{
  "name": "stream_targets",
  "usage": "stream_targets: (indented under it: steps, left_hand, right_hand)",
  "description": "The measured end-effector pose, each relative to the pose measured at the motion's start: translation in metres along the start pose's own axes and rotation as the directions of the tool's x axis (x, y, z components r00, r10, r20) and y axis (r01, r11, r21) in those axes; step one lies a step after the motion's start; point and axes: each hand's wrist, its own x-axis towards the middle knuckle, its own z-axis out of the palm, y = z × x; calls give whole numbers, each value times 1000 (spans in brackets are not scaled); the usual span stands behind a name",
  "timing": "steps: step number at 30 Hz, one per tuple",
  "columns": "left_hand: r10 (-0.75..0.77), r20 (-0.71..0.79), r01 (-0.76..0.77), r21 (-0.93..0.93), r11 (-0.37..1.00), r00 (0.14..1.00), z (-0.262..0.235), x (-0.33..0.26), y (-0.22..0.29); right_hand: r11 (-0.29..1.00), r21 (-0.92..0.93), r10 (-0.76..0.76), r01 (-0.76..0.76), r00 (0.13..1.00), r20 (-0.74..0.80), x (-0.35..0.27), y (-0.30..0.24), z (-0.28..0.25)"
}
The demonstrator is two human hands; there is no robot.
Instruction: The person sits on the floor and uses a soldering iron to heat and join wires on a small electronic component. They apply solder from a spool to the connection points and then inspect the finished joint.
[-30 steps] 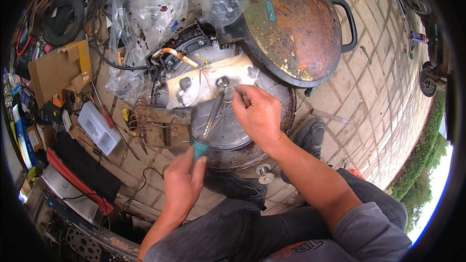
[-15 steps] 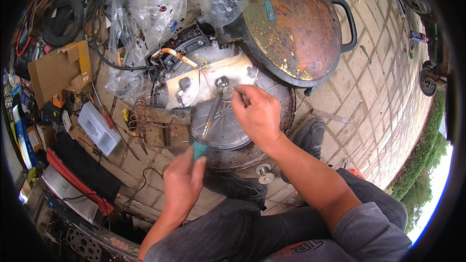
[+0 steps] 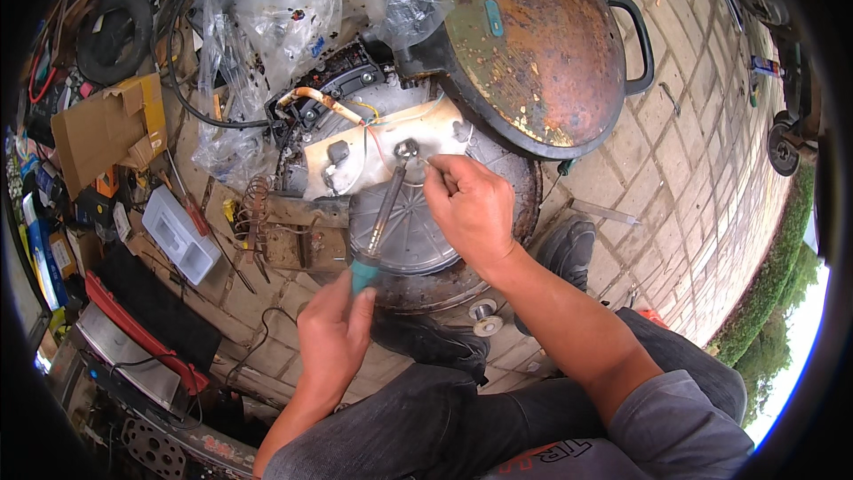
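My left hand [image 3: 336,329] is wrapped round the teal handle of a soldering iron [image 3: 387,204], whose metal shaft points away from me. Its tip rests at a dark, shiny spot on a scorched white pad [image 3: 360,156]. Just right of the tip, my right hand [image 3: 471,209] is closed in a pinch on a thin silvery strand that looks like solder wire [image 3: 424,163]. Thin coloured wires and a browned, sleeved cable [image 3: 324,102] run over the pad. Beneath lies a round, ribbed grey metal disc [image 3: 413,231], partly hidden by my right hand.
A rusty round lidded pan [image 3: 542,44] stands at the far right of the disc. Crumpled clear plastic [image 3: 275,18] lies behind the pad. On the left are a cardboard box [image 3: 111,129], a clear plastic tray [image 3: 180,236] and a rusty coil spring [image 3: 258,213]. A wire spool [image 3: 486,318] sits by my shoes.
Almost nothing differs. Both hands, the soldering iron and the thin strand keep nearly the same places.
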Motion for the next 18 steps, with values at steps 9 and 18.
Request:
stream_targets:
  steps: [9, 18]
  left_hand:
    - [12, -5, -12, -14, 1000, 1000, 0, 0, 1]
    - [13, -2, -13, -9, 1000, 1000, -1, 1, 2]
  right_hand:
    - [1000, -7, -13, 13, 1000, -7, 0, 1, 0]
    - [1000, -3, -7, 6, 1000, -13, 0, 0, 1]
